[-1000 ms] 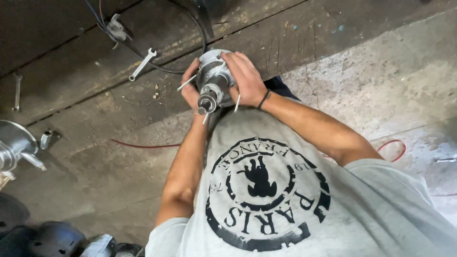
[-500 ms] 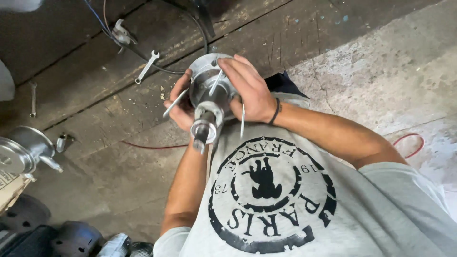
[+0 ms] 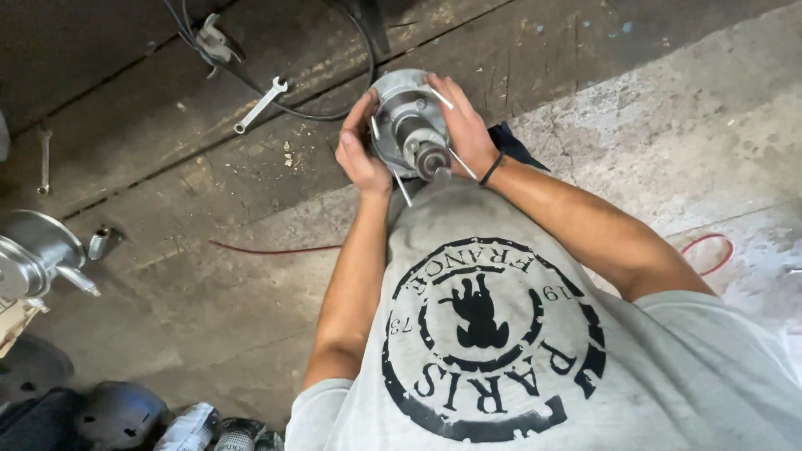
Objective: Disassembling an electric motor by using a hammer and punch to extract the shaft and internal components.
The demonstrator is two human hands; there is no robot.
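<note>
I hold a round grey metal motor part (image 3: 407, 122) in front of my chest, its short shaft with a dark tip pointing toward me. Thin metal rods stick out of it. My left hand (image 3: 359, 154) grips its left rim. My right hand (image 3: 462, 127) grips the right rim, with a dark band on the wrist. My grey shirt with a round black print (image 3: 489, 338) fills the lower right.
On the dirty concrete floor lie a silver wrench (image 3: 260, 104), a second wrench (image 3: 43, 159) at far left, black cables (image 3: 334, 108), a red wire (image 3: 276, 248) and a shiny metal housing (image 3: 38, 250). Dark parts and cans (image 3: 192, 426) sit at the bottom left.
Both hands have turned and shifted the motor part; its shaft now points more to the right and toward me. The view has moved slightly across the floor.
</note>
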